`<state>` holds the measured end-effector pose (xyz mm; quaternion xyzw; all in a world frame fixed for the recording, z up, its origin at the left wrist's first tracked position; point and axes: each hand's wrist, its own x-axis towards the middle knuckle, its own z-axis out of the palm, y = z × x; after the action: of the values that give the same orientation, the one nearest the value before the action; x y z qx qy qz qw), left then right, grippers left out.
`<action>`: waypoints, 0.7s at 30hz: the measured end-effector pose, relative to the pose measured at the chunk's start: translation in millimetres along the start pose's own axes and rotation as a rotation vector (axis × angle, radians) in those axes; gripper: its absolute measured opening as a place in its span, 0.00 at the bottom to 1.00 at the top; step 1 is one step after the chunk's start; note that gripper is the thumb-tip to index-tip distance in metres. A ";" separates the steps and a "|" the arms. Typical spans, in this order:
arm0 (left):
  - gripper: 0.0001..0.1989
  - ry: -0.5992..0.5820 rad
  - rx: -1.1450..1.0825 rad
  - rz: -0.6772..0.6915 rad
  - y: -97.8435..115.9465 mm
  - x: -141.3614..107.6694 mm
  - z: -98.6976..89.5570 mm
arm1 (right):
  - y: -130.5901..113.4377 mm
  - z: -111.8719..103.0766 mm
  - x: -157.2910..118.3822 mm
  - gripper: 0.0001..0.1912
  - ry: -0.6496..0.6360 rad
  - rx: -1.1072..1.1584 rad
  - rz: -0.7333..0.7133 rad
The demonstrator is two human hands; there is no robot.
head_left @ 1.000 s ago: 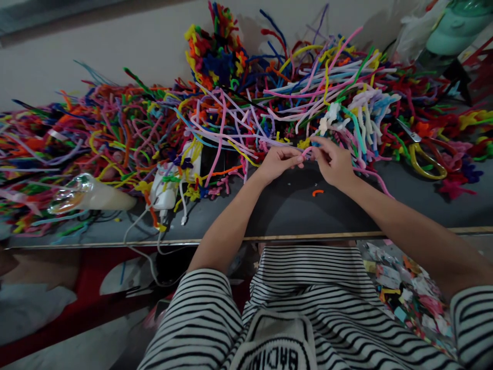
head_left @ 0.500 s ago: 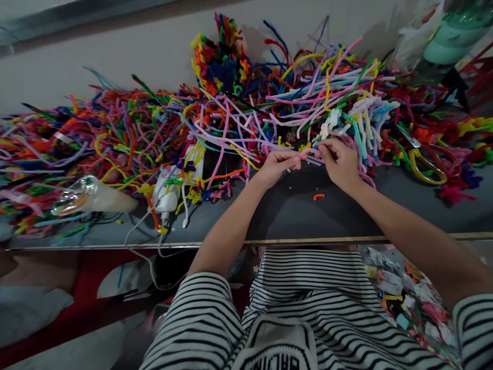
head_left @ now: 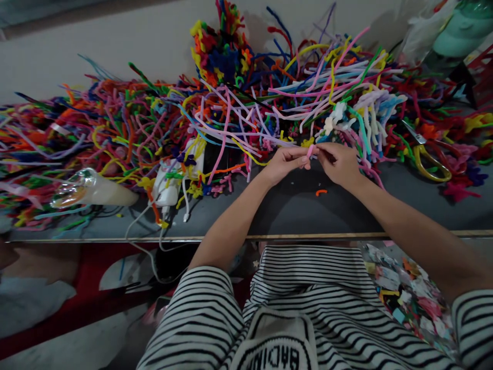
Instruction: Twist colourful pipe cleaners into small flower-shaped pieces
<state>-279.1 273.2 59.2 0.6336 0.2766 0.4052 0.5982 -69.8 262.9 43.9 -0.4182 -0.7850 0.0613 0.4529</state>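
A short pink pipe cleaner [head_left: 310, 150] is bent between my two hands, just above the grey tabletop. My left hand [head_left: 287, 163] pinches it between thumb and fingers. From the other side, my right hand [head_left: 336, 160] is closed on its right end, the fingertips partly hidden. Behind my hands lies a heap of colourful pipe cleaners [head_left: 246, 119], with a cluster of white and pale blue bent pieces [head_left: 372, 110] beyond my right hand. On the tabletop below them rests a small orange scrap [head_left: 321, 192].
Yellow-handled scissors [head_left: 431, 162] lie at the right. To the left are a white power strip [head_left: 167, 190] with cables and a clear plastic cup [head_left: 96, 189] on its side. A mint-green container [head_left: 460, 31] stands at the back right. Scraps [head_left: 414, 295] fill a spot below the table edge.
The pink pipe cleaner was stretched sideways between my hands and is now curled into a tighter bend. My hands have come closer together. The view has shifted slightly.
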 end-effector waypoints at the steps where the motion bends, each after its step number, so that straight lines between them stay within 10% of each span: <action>1: 0.27 0.019 0.032 0.006 -1.5 0.4 0.2 | 0.0 0.5 0.1 0.15 -0.025 -0.006 0.000; 8: 0.13 0.102 0.600 0.192 -18.6 4.3 -7.5 | -1.5 9.5 -4.2 0.11 -0.262 -0.078 0.106; 21: 0.19 0.154 1.143 0.238 -33.4 5.2 -2.7 | 0.4 16.3 0.1 0.15 -0.164 0.110 0.220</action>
<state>-274.2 283.4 27.2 0.8509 0.4208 0.3012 0.0903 -82.0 267.9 34.3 -0.4700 -0.7642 0.1873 0.4001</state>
